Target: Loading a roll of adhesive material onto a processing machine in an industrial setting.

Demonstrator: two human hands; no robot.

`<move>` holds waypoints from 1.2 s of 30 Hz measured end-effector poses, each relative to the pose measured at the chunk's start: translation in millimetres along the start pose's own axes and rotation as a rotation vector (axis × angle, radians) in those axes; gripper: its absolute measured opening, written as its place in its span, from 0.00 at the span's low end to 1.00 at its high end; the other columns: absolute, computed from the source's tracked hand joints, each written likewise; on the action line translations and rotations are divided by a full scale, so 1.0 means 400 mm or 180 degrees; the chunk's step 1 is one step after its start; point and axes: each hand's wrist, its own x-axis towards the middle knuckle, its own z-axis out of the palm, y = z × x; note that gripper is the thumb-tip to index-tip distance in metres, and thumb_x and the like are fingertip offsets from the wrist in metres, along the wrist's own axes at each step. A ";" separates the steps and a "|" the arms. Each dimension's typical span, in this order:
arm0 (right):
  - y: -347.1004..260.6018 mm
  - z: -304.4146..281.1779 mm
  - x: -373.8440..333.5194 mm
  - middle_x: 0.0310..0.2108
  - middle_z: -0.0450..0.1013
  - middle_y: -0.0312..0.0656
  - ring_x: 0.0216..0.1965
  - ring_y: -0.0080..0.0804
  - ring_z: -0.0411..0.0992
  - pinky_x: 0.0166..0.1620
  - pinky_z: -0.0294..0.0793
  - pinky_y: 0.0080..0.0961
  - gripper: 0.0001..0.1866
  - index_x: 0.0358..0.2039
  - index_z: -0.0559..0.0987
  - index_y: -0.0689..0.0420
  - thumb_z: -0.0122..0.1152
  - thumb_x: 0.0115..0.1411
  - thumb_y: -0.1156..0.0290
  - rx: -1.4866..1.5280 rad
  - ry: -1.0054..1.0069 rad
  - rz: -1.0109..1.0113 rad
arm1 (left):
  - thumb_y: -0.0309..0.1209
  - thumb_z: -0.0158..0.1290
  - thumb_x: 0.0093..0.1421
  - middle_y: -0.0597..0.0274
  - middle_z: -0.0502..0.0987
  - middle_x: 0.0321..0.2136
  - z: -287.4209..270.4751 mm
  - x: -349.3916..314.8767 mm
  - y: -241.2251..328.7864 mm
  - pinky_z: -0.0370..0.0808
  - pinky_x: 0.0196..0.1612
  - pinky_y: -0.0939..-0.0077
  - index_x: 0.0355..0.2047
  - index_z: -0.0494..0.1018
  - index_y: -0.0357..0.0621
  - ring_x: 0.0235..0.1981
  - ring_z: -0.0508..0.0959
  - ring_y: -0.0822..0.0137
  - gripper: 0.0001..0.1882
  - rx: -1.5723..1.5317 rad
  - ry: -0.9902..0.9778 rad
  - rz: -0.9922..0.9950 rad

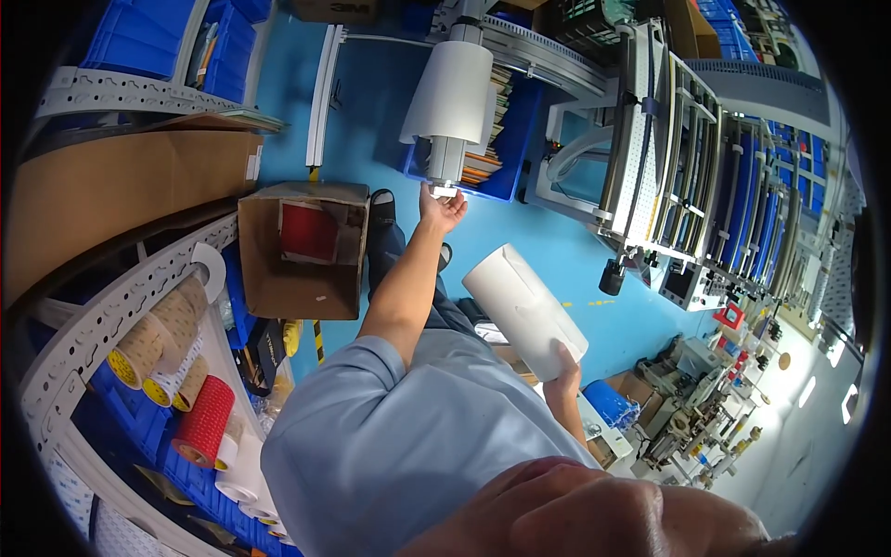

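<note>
My left hand (444,215) reaches forward to the near end of a grey metal shaft (446,160), its thumb and fingers curled around the tip. On that shaft sits a white roll (451,88) with a loose flap of sheet hanging at its side. A second, wide white roll (525,306) is held tilted in front of my body on the right. My right hand (563,381) grips this roll by its lower end; some of the fingers are hidden behind it.
An open cardboard box (302,302) stands left of my feet. Tape rolls (204,420) lie on the left rack. A blue bin (509,139) with stacked cores sits behind the shaft. At right stands a roller machine (640,158), with a cluttered bench (705,408) beyond.
</note>
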 end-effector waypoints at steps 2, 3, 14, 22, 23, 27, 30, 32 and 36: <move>-0.003 0.014 -0.001 0.50 0.69 0.47 0.51 0.40 0.68 0.54 0.67 0.37 0.34 0.57 0.65 0.62 0.64 0.51 0.65 -0.0081 0.0009 -0.0012 | 0.58 0.48 0.59 0.52 0.63 0.48 -0.013 -0.006 -0.003 0.68 0.52 0.57 0.52 0.60 0.44 0.42 0.75 0.58 0.33 -0.0038 -0.0238 0.0189; -0.007 0.023 -0.007 0.50 0.69 0.47 0.51 0.40 0.68 0.54 0.67 0.36 0.33 0.57 0.65 0.62 0.64 0.51 0.66 -0.0166 0.0019 -0.0058 | 0.57 0.48 0.60 0.52 0.63 0.48 -0.011 -0.008 -0.012 0.69 0.52 0.57 0.52 0.60 0.44 0.43 0.74 0.57 0.33 -0.0102 -0.0277 0.0244; 0.057 0.020 0.139 0.45 0.73 0.44 0.46 0.34 0.71 0.51 0.68 0.30 0.26 0.50 0.71 0.63 0.65 0.50 0.73 -0.0737 0.0359 -0.0029 | 0.49 0.52 0.60 0.48 0.68 0.45 -0.046 -0.006 -0.007 0.73 0.52 0.57 0.51 0.64 0.42 0.50 0.72 0.49 0.27 -0.0028 -0.0804 0.0374; 0.162 0.063 0.598 0.30 0.78 0.46 0.37 0.36 0.76 0.42 0.72 0.33 0.17 0.33 0.75 0.65 0.70 0.49 0.66 -0.2163 0.0054 -0.1057 | 0.30 0.62 0.55 0.58 0.74 0.40 -0.053 -0.002 0.012 0.71 0.49 0.68 0.45 0.64 0.40 0.43 0.76 0.64 0.22 0.2563 -0.0641 0.1898; 0.170 0.059 0.672 0.31 0.77 0.46 0.37 0.36 0.75 0.42 0.72 0.32 0.19 0.36 0.75 0.64 0.70 0.49 0.65 -0.2801 0.0260 -0.1063 | 0.31 0.64 0.53 0.57 0.74 0.41 -0.051 0.014 0.020 0.71 0.49 0.70 0.47 0.61 0.38 0.43 0.75 0.66 0.27 0.3284 -0.0597 0.2218; 0.163 0.177 0.807 0.33 0.76 0.57 0.41 0.59 0.73 0.44 0.70 0.46 0.28 0.34 0.71 0.61 0.70 0.47 0.51 -0.4308 0.0516 -0.1287 | 0.39 0.69 0.46 0.51 0.70 0.43 -0.035 -0.023 0.011 0.70 0.45 0.76 0.50 0.53 0.31 0.42 0.72 0.67 0.43 0.3963 0.0424 0.2867; 0.163 0.198 0.900 0.31 0.77 0.55 0.37 0.57 0.74 0.44 0.72 0.48 0.25 0.36 0.71 0.58 0.67 0.50 0.51 -0.4638 0.0511 -0.1678 | 0.37 0.67 0.48 0.47 0.66 0.46 -0.006 -0.040 -0.010 0.71 0.47 0.75 0.50 0.52 0.31 0.43 0.72 0.63 0.40 0.4050 0.0352 0.2727; 0.170 0.219 0.952 0.31 0.77 0.55 0.36 0.58 0.74 0.43 0.71 0.49 0.26 0.36 0.70 0.58 0.65 0.50 0.50 -0.4727 0.0573 -0.1856 | 0.37 0.67 0.49 0.46 0.67 0.46 -0.015 -0.036 -0.008 0.72 0.45 0.76 0.50 0.51 0.28 0.43 0.73 0.64 0.41 0.4003 0.0206 0.2742; 0.201 0.258 1.001 0.30 0.76 0.57 0.36 0.58 0.74 0.44 0.71 0.49 0.27 0.37 0.68 0.58 0.64 0.50 0.49 -0.4722 0.0664 -0.1787 | 0.37 0.66 0.50 0.45 0.67 0.46 -0.027 -0.017 -0.010 0.73 0.43 0.76 0.50 0.51 0.28 0.42 0.75 0.64 0.41 0.3927 -0.0006 0.2783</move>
